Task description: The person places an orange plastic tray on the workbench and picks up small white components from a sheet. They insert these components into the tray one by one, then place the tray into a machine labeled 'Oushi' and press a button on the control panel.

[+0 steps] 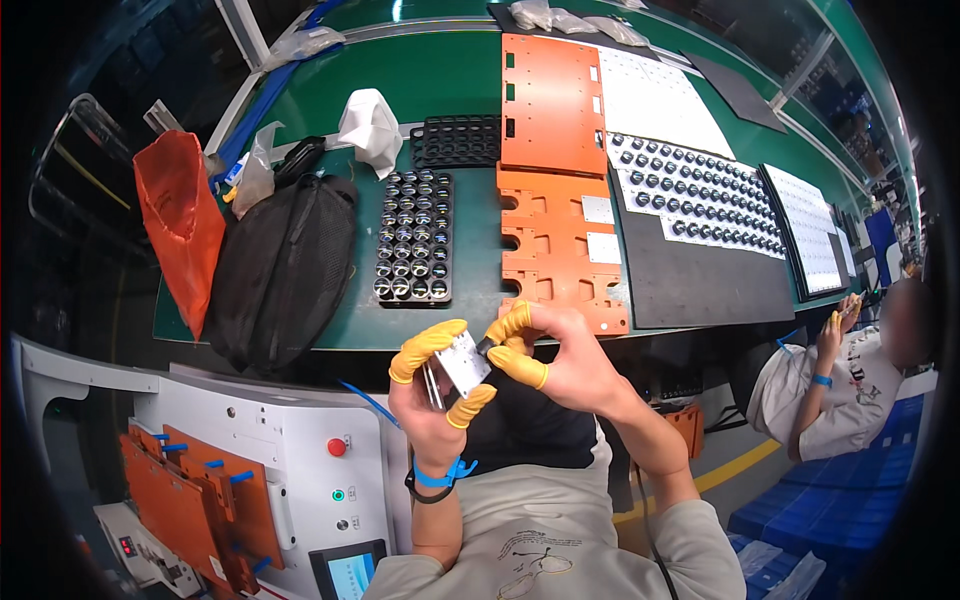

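My left hand, in yellow finger cots, grips a small white plate by its edges, held tilted above my lap. Beneath that plate, more thin plate edges show in the same hand. My right hand, also in yellow finger cots, pinches a small black cylindrical part against the plate's upper right corner. Whether the part is seated in the plate I cannot tell. Beyond my hands, a black tray carries rows of round, shiny black lens-like parts. Two white plates lie on the lower orange fixture.
An upper orange panel adjoins white boards bearing rows of black parts. A black bag and orange pouch stand left. Below them is a white machine with a red button. Another person sits at right.
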A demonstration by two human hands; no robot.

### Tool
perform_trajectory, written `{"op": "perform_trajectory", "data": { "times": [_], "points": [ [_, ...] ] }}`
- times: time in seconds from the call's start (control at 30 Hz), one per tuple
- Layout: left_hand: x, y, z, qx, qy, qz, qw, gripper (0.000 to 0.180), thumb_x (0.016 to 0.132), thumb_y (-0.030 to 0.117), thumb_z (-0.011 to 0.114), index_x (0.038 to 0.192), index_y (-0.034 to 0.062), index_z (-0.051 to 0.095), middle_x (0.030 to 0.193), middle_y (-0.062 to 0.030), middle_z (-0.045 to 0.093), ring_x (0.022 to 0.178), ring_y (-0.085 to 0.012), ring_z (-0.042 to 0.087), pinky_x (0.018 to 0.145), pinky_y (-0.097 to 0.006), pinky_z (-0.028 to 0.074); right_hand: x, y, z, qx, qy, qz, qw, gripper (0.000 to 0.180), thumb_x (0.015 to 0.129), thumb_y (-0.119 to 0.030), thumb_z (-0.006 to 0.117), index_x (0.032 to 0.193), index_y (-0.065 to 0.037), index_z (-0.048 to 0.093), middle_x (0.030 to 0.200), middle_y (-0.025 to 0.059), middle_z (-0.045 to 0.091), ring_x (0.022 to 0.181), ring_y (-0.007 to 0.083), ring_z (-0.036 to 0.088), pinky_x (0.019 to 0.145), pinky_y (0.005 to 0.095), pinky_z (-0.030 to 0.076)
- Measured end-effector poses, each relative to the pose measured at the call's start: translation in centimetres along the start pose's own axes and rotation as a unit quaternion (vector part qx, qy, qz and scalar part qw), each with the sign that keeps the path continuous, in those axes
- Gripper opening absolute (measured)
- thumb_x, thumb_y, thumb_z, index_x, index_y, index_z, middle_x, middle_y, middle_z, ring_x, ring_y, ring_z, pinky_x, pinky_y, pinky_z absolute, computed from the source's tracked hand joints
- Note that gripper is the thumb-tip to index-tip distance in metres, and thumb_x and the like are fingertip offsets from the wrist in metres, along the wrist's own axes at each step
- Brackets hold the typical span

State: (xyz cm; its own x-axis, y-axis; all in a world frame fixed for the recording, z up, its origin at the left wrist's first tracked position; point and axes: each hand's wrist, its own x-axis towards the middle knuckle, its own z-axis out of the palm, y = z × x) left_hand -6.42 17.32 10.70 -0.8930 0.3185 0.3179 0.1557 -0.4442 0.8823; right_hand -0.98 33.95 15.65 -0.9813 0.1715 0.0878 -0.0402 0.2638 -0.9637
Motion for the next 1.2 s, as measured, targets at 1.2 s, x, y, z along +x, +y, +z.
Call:
{"op": "perform_trajectory", "data": {
  "times": [1.2],
  "points": [
    [-0.2, -4.0, 6.1, -0.086, -0.068, -0.152, 0.982, 0.043, 0.094, 0.024, 0.074, 0.129, 0.002, 0.062, 0.113, -0.0039, 0.068, 0.08, -0.0113, 0.058, 0.066, -0.028, 0.047, -3.6, 4.4, -7.4, -0.355, 0.352, -0.165, 0.85, 0.02, 0.076, -0.012, 0.083, 0.092, -0.004, 0.074, 0.072, 0.0025, 0.053, 0.067, 0.0189, 0.05, 0.061, 0.0349, 0.037]
  ]
}}
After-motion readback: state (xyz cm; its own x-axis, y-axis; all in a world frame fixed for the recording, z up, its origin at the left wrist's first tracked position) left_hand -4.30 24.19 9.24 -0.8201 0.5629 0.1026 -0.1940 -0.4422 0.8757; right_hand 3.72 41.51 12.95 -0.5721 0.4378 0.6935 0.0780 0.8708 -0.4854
